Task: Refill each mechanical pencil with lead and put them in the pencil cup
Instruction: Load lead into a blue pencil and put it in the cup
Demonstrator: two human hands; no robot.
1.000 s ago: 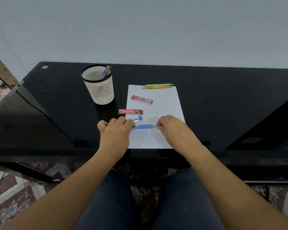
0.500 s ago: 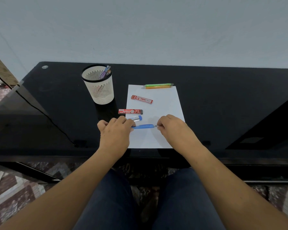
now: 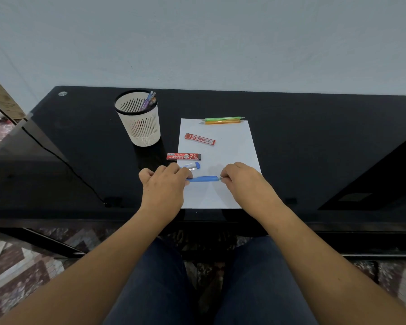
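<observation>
Pencil cup (image 3: 138, 127) stands upright at left on the black surface (image 3: 314, 137), a few pencils (image 3: 148, 102) leaning inside; left hand (image 3: 164, 186), grip curled round one end of the blue pencil (image 3: 203, 178), which runs level across the near half of the white sheet (image 3: 232, 148); red lead case (image 3: 183, 156) straddles the sheet's left edge; blue-capped clear tube (image 3: 192, 165) just beside the left knuckles; second red case (image 3: 199, 139) farther back; green pencil (image 3: 222, 118) and orange pencil (image 3: 220, 122) touching, side by side at the sheet's far edge; right hand (image 3: 242, 181), grip pinching the blue pencil's tip end.
</observation>
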